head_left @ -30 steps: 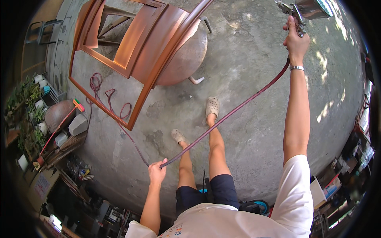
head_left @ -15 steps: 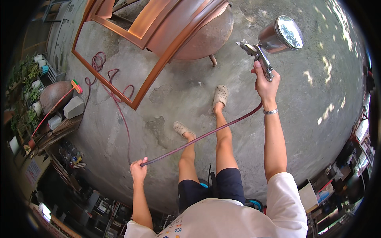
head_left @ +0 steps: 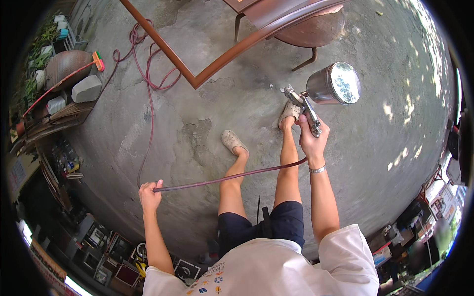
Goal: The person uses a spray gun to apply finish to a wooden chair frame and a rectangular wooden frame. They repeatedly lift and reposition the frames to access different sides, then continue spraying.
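A silver spray gun (head_left: 307,111) with a round metal cup (head_left: 326,85) is gripped in my right hand (head_left: 315,143), out in front of me at the right. The cup sticks out to the right of the gun, and its shiny end faces up. From below that hand a dark red air hose (head_left: 227,180) runs left across my legs. My left hand (head_left: 149,198) is closed around the hose. Ahead of both hands, apart from the gun, a brown frame (head_left: 228,58) points one corner toward me.
Behind the frame stand a brown panelled piece (head_left: 269,11) and a round-topped stand (head_left: 316,28) on thin legs. Loops of hose (head_left: 148,64) lie on the concrete floor (head_left: 187,108). At left are a large pot (head_left: 66,69), a pale block (head_left: 86,89) and plants.
The frame and stand now sit higher in the picture, partly cut off. My right hand with the spray gun is lower and further left. My left hand has gone left, still holding the hose.
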`<act>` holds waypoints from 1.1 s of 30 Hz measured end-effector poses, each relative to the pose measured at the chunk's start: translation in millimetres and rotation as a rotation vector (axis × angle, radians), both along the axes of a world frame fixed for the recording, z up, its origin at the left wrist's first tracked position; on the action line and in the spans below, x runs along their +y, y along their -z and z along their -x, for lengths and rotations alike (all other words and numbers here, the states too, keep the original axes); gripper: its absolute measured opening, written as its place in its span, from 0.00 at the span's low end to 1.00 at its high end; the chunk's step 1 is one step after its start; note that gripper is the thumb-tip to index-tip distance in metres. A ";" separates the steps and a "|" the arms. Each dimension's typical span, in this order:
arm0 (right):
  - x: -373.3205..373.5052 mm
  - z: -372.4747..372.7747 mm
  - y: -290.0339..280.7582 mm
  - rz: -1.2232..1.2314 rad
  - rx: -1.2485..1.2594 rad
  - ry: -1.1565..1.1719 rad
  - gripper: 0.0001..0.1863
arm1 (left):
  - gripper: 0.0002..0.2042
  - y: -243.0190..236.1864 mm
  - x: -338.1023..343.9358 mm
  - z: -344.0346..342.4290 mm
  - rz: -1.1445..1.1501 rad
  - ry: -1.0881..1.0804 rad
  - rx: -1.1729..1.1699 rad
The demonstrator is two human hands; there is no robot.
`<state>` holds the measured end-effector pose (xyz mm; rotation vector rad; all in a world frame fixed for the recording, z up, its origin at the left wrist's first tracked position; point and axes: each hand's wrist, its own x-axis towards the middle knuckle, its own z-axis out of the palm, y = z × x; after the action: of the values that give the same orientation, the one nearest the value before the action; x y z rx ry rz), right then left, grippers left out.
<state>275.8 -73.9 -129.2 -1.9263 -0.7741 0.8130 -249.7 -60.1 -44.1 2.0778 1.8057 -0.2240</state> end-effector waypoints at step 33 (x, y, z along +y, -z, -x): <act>105.1 -31.7 -67.0 0.207 -0.078 -0.032 0.13 | 0.22 -4.5 13.5 -33.4 0.005 -0.021 -0.130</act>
<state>307.4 31.2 -62.2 -2.1446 -0.7958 0.8699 -216.4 -46.6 -39.6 2.0196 1.7477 -0.0858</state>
